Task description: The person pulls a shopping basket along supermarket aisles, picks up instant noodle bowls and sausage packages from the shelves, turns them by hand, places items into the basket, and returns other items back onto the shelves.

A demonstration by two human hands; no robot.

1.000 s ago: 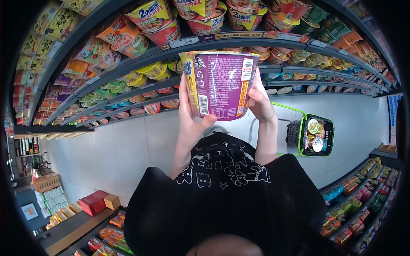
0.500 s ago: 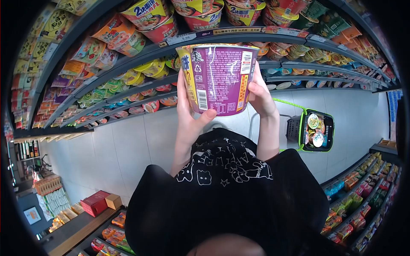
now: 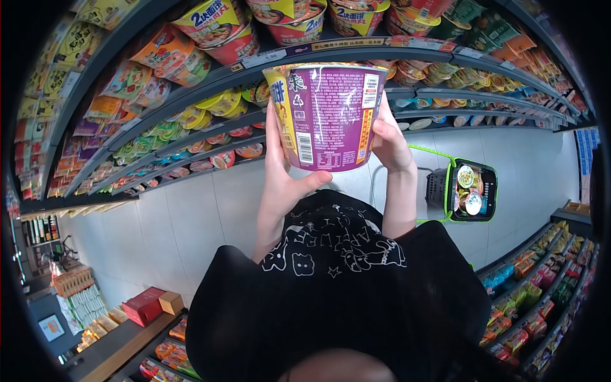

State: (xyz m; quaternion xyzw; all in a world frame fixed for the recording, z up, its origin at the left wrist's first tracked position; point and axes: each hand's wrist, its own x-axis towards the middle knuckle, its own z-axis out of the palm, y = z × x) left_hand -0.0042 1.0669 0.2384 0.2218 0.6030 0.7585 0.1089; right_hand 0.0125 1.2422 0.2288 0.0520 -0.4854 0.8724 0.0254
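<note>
One big shelf (image 3: 216,77) curves across the top, full of noodle tubs in too many rows to count well. Under it is a pale floor (image 3: 178,223). The person wears one black shirt (image 3: 337,312) with white drawings on it. To the right, one black basket (image 3: 438,193) with a green rim sits on the floor, and at least two round lids show inside (more things are in there, but they are hard to tell apart). Far to the left are one red box (image 3: 144,305) and one little brown box (image 3: 170,302), side by side. One purple tub (image 3: 331,121) is held up in front of the shelf and blocks part of it. Two hands are clamped on it: the left hand (image 3: 280,180) and the right hand (image 3: 391,146), one on each side. Its one barcode (image 3: 305,148) faces the person.
</note>
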